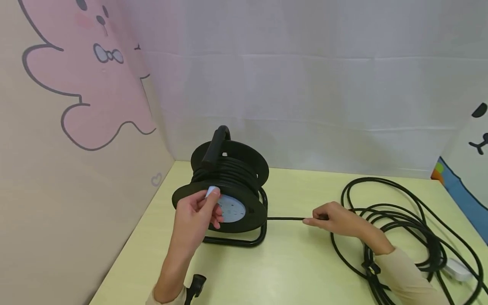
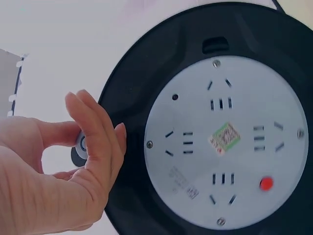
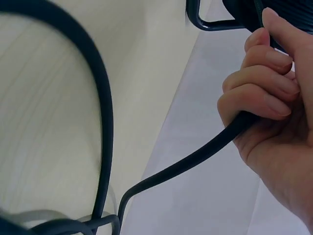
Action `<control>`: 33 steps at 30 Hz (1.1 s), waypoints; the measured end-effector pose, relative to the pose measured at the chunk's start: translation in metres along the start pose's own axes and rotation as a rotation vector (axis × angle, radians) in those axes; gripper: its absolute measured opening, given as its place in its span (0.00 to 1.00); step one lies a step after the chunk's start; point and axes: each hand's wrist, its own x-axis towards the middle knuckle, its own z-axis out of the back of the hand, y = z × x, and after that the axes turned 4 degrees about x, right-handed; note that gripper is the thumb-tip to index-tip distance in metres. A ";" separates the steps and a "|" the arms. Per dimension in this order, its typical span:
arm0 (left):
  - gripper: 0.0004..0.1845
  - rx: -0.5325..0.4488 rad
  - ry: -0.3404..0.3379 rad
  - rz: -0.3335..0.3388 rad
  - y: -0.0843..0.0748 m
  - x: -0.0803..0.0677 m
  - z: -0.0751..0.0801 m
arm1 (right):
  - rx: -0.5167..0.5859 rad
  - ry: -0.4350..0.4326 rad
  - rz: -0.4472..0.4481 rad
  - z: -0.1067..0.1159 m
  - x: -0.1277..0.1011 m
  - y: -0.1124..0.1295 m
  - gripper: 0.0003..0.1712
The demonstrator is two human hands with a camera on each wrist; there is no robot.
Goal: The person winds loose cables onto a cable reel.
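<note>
A black cable reel (image 1: 253, 216) stands on its tubular frame, with black cable wound round its drum (image 1: 228, 169). Its near side carries a pale socket plate (image 2: 225, 161) with several outlets and a red button. My left hand (image 1: 196, 212) pinches the small pale winding knob (image 1: 211, 190) at the rim between thumb and fingers. To the right of the reel, my right hand (image 1: 337, 218) grips the black cable (image 1: 286, 218), which runs taut and level to the drum. Behind that hand the cable (image 3: 186, 161) sags down to the loose coils.
Loose loops of black cable (image 1: 400, 224) cover the table's right side, with a white plug (image 1: 457, 269) among them. The table (image 1: 297, 271) is pale yellow. White cloth (image 1: 305, 106) hangs behind it. A black piece (image 1: 196, 284) shows at the left wrist.
</note>
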 end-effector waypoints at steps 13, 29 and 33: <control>0.16 0.010 0.104 -0.014 0.009 -0.006 -0.045 | -0.004 0.028 -0.011 -0.004 0.008 0.002 0.23; 0.14 0.131 0.192 -0.053 0.042 -0.007 -0.095 | -0.016 -0.002 0.009 0.005 0.003 0.004 0.19; 0.13 0.154 0.193 -0.052 0.052 -0.009 -0.100 | -0.041 -0.029 0.018 0.008 0.000 0.003 0.20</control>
